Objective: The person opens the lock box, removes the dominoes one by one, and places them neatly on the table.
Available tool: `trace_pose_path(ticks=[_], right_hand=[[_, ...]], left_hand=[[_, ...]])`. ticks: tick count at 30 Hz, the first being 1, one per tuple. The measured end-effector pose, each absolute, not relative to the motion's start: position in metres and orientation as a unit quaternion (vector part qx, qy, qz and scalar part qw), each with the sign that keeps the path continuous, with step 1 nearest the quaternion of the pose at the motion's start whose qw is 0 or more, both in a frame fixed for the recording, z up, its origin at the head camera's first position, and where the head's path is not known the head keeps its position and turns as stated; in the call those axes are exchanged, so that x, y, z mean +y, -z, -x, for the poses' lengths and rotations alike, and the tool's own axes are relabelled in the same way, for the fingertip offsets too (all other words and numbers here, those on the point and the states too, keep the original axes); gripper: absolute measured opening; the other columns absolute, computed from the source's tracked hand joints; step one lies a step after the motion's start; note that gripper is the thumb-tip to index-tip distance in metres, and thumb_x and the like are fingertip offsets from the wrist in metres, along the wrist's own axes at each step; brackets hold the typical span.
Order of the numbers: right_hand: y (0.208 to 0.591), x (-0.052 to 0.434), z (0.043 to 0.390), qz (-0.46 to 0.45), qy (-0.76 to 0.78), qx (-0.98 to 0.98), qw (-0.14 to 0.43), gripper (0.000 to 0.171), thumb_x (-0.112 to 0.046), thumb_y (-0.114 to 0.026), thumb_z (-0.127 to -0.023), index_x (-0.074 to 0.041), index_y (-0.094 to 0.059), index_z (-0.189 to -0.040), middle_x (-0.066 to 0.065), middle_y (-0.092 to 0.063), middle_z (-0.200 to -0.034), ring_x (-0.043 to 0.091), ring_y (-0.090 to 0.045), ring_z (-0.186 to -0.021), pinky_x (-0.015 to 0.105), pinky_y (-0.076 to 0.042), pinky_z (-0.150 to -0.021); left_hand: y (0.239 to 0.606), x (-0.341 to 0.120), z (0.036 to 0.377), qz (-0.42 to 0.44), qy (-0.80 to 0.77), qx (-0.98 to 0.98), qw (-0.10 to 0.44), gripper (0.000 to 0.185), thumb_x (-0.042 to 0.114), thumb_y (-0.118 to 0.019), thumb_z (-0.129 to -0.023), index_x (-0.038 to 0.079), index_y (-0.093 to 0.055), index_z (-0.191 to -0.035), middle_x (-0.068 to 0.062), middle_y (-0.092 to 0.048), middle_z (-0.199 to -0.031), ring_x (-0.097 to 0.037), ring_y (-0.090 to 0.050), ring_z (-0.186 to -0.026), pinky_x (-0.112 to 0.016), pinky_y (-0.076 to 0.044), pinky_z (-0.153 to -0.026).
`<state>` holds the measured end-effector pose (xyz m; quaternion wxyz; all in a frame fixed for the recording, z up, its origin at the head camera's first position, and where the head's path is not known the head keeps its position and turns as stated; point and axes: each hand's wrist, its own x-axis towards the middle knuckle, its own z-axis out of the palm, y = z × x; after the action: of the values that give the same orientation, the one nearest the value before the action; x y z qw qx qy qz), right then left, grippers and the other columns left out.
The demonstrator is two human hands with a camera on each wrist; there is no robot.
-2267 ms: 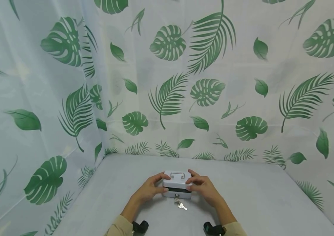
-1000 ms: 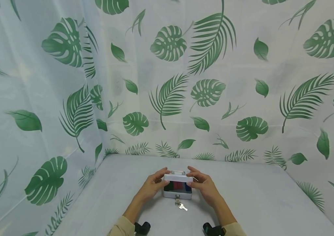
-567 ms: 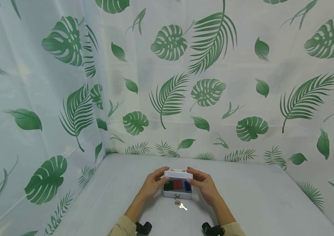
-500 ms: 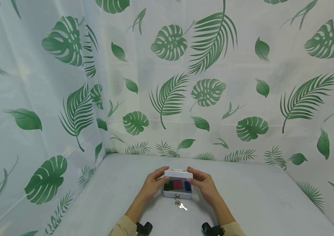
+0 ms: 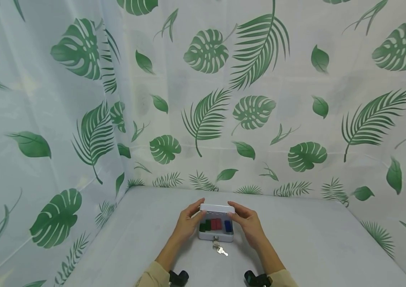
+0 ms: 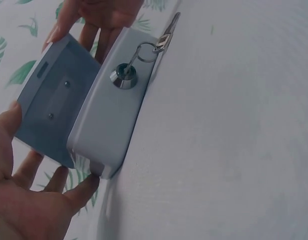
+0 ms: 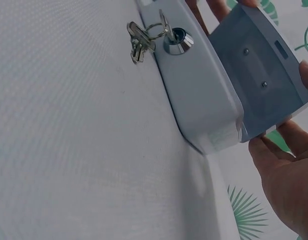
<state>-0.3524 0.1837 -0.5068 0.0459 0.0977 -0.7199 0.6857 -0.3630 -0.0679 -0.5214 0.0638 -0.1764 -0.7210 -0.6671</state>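
A small white cash box [image 5: 206,237] stands on the table in the head view, its hinged lid [image 5: 217,208] tilted up. My left hand [image 5: 186,224] holds the lid's left side, thumb at the front edge and fingers behind. On the other side, my right hand [image 5: 250,224] grips the lid in the same way. Inside lie green blocks [image 5: 207,225], red blocks [image 5: 216,224] and a blue block [image 5: 228,226]. Keys [image 5: 221,250] hang on a ring from the front lock [image 6: 124,76]. Two rivets show on the lid's inner face [image 7: 258,65] in the right wrist view.
The white-covered table [image 5: 296,239] spreads out around the box. A leaf-patterned curtain [image 5: 260,167] borders it at the back, and another hangs on the left. Black wrist cameras [image 5: 179,278] sit at both sleeves.
The lid has swung up and back from nearly closed, both hands rising with it. Its carrying handle has gone out of sight, and the coloured blocks inside have come into view.
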Motion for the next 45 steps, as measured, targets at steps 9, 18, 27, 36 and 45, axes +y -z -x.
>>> trace_pose_path(ticks=[9, 18, 27, 36, 45], right_hand=[[0.504, 0.183, 0.354, -0.101, -0.685, -0.720, 0.054, 0.047, -0.018, -0.071, -0.098, -0.012, -0.063, -0.144, 0.008, -0.059, -0.152, 0.005, -0.056, -0.136, 0.049, -0.036, -0.124], [0.503, 0.179, 0.355, -0.095, -0.700, -0.705, 0.058, 0.048, -0.018, -0.069, -0.100, -0.012, -0.061, -0.147, 0.006, -0.059, -0.152, 0.011, -0.051, -0.144, 0.051, -0.034, -0.126], [0.502, 0.173, 0.355, -0.086, -0.691, -0.714, 0.076, 0.046, -0.020, -0.067, -0.102, -0.016, -0.060, -0.147, 0.007, -0.057, -0.154, 0.029, -0.043, -0.151, 0.057, -0.030, -0.126], [0.501, 0.169, 0.354, -0.067, -0.693, -0.711, 0.099, 0.043, -0.020, -0.067, -0.102, -0.016, -0.063, -0.145, 0.000, -0.060, -0.151, 0.018, -0.051, -0.145, 0.048, -0.036, -0.125], [0.500, 0.165, 0.355, -0.057, -0.685, -0.717, 0.118, 0.042, -0.026, -0.067, -0.103, -0.018, -0.064, -0.144, 0.000, -0.062, -0.149, 0.006, -0.060, -0.133, 0.038, -0.049, -0.114]], left_hand=[[0.516, -0.063, 0.363, 0.168, 0.675, -0.715, 0.072, 0.051, 0.031, -0.069, -0.100, 0.024, -0.057, -0.150, -0.007, -0.058, -0.152, -0.032, -0.048, -0.147, -0.058, -0.031, -0.125], [0.514, -0.060, 0.363, 0.164, 0.690, -0.701, 0.075, 0.050, 0.025, -0.068, -0.101, 0.021, -0.057, -0.150, -0.013, -0.053, -0.155, -0.037, -0.043, -0.150, -0.056, -0.030, -0.126], [0.514, -0.057, 0.365, 0.150, 0.693, -0.700, 0.084, 0.052, 0.030, -0.066, -0.102, 0.020, -0.054, -0.152, -0.011, -0.051, -0.158, -0.034, -0.045, -0.150, -0.056, -0.030, -0.126], [0.515, -0.051, 0.368, 0.132, 0.708, -0.686, 0.100, 0.051, 0.026, -0.069, -0.101, 0.018, -0.057, -0.150, -0.010, -0.054, -0.156, -0.038, -0.045, -0.149, -0.053, -0.033, -0.125], [0.510, -0.045, 0.366, 0.099, 0.681, -0.718, 0.108, 0.052, 0.040, -0.065, -0.102, 0.028, -0.054, -0.152, -0.003, -0.053, -0.157, -0.029, -0.047, -0.149, -0.052, -0.034, -0.125]])
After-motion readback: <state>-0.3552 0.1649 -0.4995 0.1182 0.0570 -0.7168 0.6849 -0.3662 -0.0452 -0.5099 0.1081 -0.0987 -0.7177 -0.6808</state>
